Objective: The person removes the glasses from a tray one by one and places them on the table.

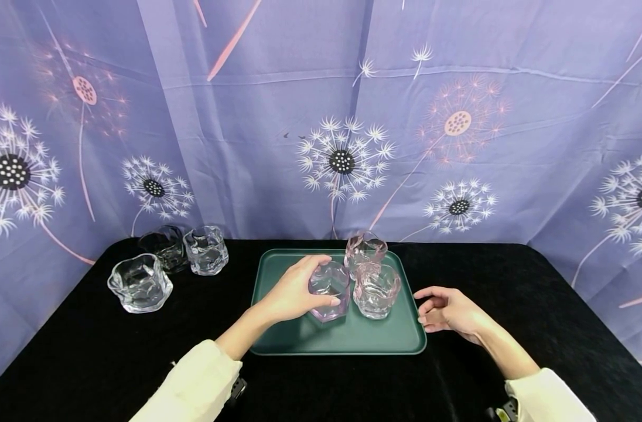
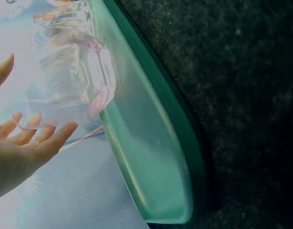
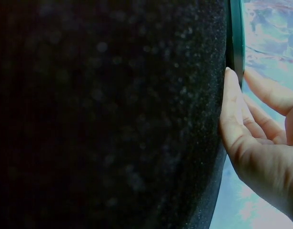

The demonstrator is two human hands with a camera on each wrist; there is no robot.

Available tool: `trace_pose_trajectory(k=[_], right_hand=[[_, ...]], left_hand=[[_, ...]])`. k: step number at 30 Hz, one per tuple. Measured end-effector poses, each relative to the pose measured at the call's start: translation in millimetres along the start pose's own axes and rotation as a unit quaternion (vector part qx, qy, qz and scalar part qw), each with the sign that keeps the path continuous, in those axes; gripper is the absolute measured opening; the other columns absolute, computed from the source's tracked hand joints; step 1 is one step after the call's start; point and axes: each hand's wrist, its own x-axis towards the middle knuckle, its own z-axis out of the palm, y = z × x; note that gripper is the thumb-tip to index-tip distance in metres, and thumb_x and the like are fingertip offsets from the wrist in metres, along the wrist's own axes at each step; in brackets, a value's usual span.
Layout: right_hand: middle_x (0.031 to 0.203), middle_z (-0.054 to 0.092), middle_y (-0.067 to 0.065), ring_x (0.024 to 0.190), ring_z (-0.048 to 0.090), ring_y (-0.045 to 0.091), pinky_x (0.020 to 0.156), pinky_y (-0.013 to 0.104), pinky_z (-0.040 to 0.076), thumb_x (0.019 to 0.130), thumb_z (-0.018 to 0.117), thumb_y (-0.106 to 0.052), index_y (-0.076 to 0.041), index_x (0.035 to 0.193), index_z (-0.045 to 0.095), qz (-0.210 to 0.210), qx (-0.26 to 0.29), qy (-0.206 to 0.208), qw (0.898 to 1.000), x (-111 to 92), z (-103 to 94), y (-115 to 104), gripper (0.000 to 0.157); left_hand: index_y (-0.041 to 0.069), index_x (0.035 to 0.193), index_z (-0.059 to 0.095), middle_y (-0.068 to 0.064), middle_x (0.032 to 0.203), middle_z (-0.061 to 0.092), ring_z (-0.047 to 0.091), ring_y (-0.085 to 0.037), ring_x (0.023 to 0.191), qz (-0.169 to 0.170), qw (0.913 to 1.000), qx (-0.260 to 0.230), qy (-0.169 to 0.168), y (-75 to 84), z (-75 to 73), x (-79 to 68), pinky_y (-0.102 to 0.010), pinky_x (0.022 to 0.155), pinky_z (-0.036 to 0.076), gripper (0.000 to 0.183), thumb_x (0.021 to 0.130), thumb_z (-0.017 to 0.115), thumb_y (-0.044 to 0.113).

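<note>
Lavender cloth (image 1: 258,129) printed with white and pink dandelions fills the upper part of the frame, behind a counter (image 1: 120,369) covered in black. Low in the centre sits a green tray (image 1: 347,341). Over its middle is a purple-tinted glass (image 1: 335,287), mouth upward; whether its base touches the tray I cannot tell. Of the hands, the left hand (image 1: 297,290) is curved round this glass, thumb on the near side and fingers on the far side. At lower right, the right hand (image 1: 453,312) is loosely bent, its fingertips at the tray's right rim. Just right of the purple glass, on the tray, stand a front pink glass (image 1: 376,293) and a rear pink glass (image 1: 365,249). Three more stand left of centre: a wavy clear glass (image 1: 140,285), a dark grey glass (image 1: 169,251) and a smaller clear glass (image 1: 206,253). Pale sleeves (image 1: 194,381) enter from the bottom edge.
</note>
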Motion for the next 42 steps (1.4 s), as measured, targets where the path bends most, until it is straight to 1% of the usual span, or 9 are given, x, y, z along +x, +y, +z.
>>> trace_pose_trajectory(k=[6, 11, 16, 23, 28, 32, 35, 42], right_hand=[[0.085, 0.056, 0.012, 0.075, 0.062, 0.019, 0.070, 0.040, 0.053, 0.078, 0.061, 0.009, 0.018, 0.124, 0.034, -0.002, 0.002, -0.002, 1.000, 0, -0.1, 1, 0.054], [0.085, 0.056, 0.012, 0.075, 0.062, 0.019, 0.070, 0.040, 0.053, 0.078, 0.062, 0.008, 0.019, 0.123, 0.034, -0.002, -0.001, -0.002, 1.000, 0, -0.2, 1, 0.054], [0.085, 0.057, 0.012, 0.074, 0.062, 0.019, 0.070, 0.040, 0.053, 0.077, 0.065, 0.005, 0.018, 0.122, 0.036, 0.000, -0.005, 0.002, 1.000, 1, -0.3, 2, 0.056], [0.085, 0.057, 0.011, 0.074, 0.062, 0.019, 0.070, 0.041, 0.053, 0.076, 0.065, 0.006, 0.018, 0.122, 0.035, -0.002, -0.008, 0.002, 1.000, 1, -0.6, 3, 0.056], [0.085, 0.057, 0.012, 0.075, 0.062, 0.019, 0.070, 0.040, 0.053, 0.076, 0.064, 0.007, 0.018, 0.122, 0.035, -0.004, -0.009, 0.003, 1.000, 2, -0.8, 3, 0.055], [0.085, 0.058, 0.011, 0.075, 0.062, 0.019, 0.070, 0.040, 0.053, 0.077, 0.064, 0.007, 0.018, 0.122, 0.035, -0.005, -0.008, 0.002, 1.000, 2, -1.0, 3, 0.055], [0.084, 0.058, 0.011, 0.075, 0.062, 0.019, 0.070, 0.040, 0.053, 0.076, 0.064, 0.008, 0.018, 0.122, 0.035, -0.006, -0.007, 0.002, 1.000, 1, -0.4, 3, 0.055], [0.085, 0.057, 0.011, 0.075, 0.062, 0.018, 0.070, 0.040, 0.054, 0.077, 0.063, 0.008, 0.019, 0.123, 0.034, -0.009, -0.002, -0.001, 1.000, 0, 0.2, 1, 0.055]], left_hand=[[0.004, 0.130, 0.045, -0.010, 0.128, 0.049, 0.047, -0.028, 0.114, 0.011, 0.9999, -0.002, 0.005, 0.2, -2.8, -0.8, -0.042, 0.094, 0.039, 0.074, 0.070, 0.079, 0.029], [0.003, 0.130, 0.045, -0.010, 0.125, 0.051, 0.047, -0.028, 0.113, 0.018, 0.9998, -0.004, 0.012, 0.2, -9.8, -1.2, -0.042, 0.094, 0.039, 0.074, 0.069, 0.079, 0.029], [0.004, 0.129, 0.047, -0.010, 0.124, 0.053, 0.048, -0.026, 0.112, 0.022, 0.9992, 0.007, 0.034, 1.1, -22.9, -1.2, -0.041, 0.094, 0.039, 0.072, 0.069, 0.080, 0.029], [0.004, 0.127, 0.049, -0.012, 0.119, 0.056, 0.052, -0.025, 0.106, 0.009, 0.9984, 0.017, 0.054, -0.4, -47.5, -6.0, -0.041, 0.089, 0.042, 0.072, 0.067, 0.081, 0.027], [0.006, 0.126, 0.049, -0.012, 0.118, 0.057, 0.053, -0.026, 0.105, -0.001, 0.9974, 0.014, 0.071, -3.8, -67.3, -14.9, -0.042, 0.085, 0.044, 0.070, 0.067, 0.081, 0.027], [0.007, 0.127, 0.049, -0.011, 0.121, 0.056, 0.052, -0.026, 0.105, -0.015, 0.9963, 0.031, 0.078, -11.4, -81.2, -23.1, -0.043, 0.086, 0.043, 0.070, 0.069, 0.079, 0.031], [0.007, 0.128, 0.048, -0.011, 0.122, 0.055, 0.052, -0.027, 0.107, -0.025, 0.9950, 0.046, 0.085, -19.2, -89.5, -30.9, -0.045, 0.088, 0.041, 0.070, 0.070, 0.079, 0.033], [0.005, 0.126, 0.048, -0.014, 0.122, 0.055, 0.052, -0.030, 0.105, -0.044, 0.9920, 0.059, 0.103, -36.4, -104.4, -53.8, -0.046, 0.086, 0.042, 0.068, 0.071, 0.079, 0.029]])
